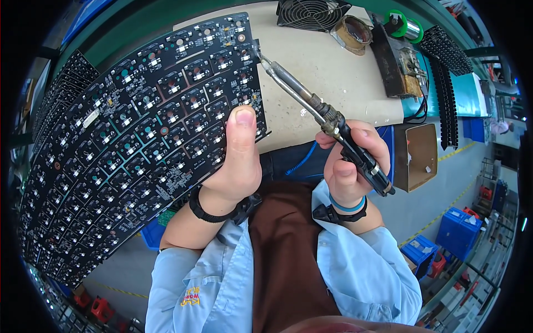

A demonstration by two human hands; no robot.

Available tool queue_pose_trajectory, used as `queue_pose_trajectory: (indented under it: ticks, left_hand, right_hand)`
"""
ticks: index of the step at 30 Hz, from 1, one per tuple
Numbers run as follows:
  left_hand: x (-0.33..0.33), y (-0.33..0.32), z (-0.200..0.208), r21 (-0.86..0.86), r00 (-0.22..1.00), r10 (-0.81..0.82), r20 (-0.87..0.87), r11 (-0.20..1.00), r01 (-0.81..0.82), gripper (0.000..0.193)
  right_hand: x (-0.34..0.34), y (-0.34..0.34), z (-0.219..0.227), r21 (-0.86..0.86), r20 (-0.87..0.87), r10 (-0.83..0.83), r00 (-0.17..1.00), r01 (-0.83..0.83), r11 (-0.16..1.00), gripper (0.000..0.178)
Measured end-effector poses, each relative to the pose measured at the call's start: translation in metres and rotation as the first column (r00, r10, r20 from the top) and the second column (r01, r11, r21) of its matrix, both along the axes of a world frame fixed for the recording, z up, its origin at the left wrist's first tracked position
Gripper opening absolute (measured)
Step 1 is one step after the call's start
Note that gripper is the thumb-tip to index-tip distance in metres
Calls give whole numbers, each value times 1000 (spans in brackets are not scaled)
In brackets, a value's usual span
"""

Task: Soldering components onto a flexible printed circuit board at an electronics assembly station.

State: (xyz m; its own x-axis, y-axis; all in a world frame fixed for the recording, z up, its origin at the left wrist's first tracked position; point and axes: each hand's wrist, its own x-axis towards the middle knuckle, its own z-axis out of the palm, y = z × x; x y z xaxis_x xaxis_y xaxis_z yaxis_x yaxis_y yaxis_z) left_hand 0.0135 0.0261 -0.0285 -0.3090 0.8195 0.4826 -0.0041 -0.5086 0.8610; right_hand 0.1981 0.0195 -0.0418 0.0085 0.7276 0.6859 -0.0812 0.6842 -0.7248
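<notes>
A large black circuit board point(183, 105) with rows of small white components fills the left side. My left hand point(239, 158) grips its near right edge, thumb on top and the other fingers hidden beneath. My right hand point(355, 164) is closed round the dark handle of a soldering iron point(333, 119), which has a thin metal tube along its shaft. The iron's tip points up and left, at a small metal connector point(256, 49) on the board's far right edge. Whether tip and connector touch, I cannot tell. Both wrists wear black straps.
Beyond the beige work surface point(311, 83) stand a fan guard point(313, 14), a round brown dish point(352, 34), a dark metal stand point(388, 64) and a green spool of wire point(410, 28). Black boards point(447, 50) lie far right. A cardboard box point(417, 155) and blue crates point(459, 230) are lower right.
</notes>
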Motion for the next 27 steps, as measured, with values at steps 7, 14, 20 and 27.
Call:
queue_pose_trajectory:
  ticks: [7, 14, 20, 27]
  left_hand:
    - [1, 3, -2, 32, 1000, 1, 3, 999, -1, 45]
    - [0, 1, -3, 37, 1000, 12, -15, 999, -11, 47]
    - [0, 1, -3, 21, 1000, -1, -17, 1000, 1, 49]
    - [-2, 3, -5, 6, 999, -40, 13, 999, 40, 49]
  right_hand:
    - [-4, 0, 0, -24, -78, -15, 997, 13, 1000, 45]
    - [-5, -1, -3, -31, -80, -19, 997, 17, 999, 46]
    - [-6, -3, -3, -39, -76, -29, 997, 26, 999, 46]
    - [-5, -4, -2, -48, -59, -30, 998, 28, 998, 46]
